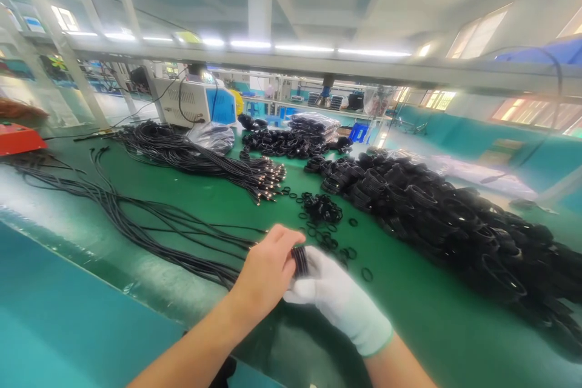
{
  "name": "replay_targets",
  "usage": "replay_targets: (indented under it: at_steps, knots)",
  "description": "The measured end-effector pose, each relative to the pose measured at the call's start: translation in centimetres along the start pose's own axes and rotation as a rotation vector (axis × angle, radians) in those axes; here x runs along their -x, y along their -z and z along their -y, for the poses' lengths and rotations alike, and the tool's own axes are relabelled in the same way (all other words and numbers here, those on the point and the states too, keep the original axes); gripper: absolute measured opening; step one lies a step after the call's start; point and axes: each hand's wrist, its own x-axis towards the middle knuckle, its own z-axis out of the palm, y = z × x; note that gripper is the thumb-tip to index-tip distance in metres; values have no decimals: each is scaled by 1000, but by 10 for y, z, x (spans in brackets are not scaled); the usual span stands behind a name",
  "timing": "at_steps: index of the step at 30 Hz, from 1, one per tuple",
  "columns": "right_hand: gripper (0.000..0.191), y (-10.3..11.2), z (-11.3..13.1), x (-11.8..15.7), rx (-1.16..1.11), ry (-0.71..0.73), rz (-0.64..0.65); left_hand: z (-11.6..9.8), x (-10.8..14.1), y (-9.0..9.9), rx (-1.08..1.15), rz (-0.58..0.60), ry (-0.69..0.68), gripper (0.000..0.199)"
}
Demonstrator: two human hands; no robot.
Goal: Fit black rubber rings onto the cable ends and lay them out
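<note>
Between my hands is a small coil of black cable [300, 262], its turns stacked side by side. My right hand [334, 291], in a white glove, is closed around the coil's right side. My bare left hand [268, 264] grips the coil from the left, index finger over its top and thumb against its side. Part of the coil is hidden by my fingers. Left of my hands, a bundle of loose black cables [159, 248] runs along the green table [209, 218]. Just beyond my hands lie small black rings [322, 209], some heaped and some scattered.
A big heap of coiled black cables [422, 206] covers the right side. Straight cables with metal ends [182, 154] lie behind my hands, near a white-and-blue machine [195, 103]. More coils [291, 142] sit at the back. A red object [18, 138] is at far left.
</note>
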Motion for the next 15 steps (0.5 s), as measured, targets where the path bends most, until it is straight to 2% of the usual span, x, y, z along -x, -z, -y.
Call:
replay_targets:
  at_steps: [4,6,8,10,12,15]
  knots:
    - [50,-2,-4,3,-121,-8,95,12,4,-17,-12,-146,-81,33]
    - [49,-3,-3,5,-175,-33,129,16,2,-23,47,-198,-68,32]
    - [46,-3,-1,7,-187,-32,132,16,-2,-23,61,-196,-30,32]
    - [39,1,0,7,-213,-38,149,11,-10,-17,38,-139,15,29]
    - [32,7,-1,7,-284,-33,204,6,-19,-3,67,-8,57,21]
    - [39,14,0,8,-404,-14,292,5,-30,20,271,194,104,21]
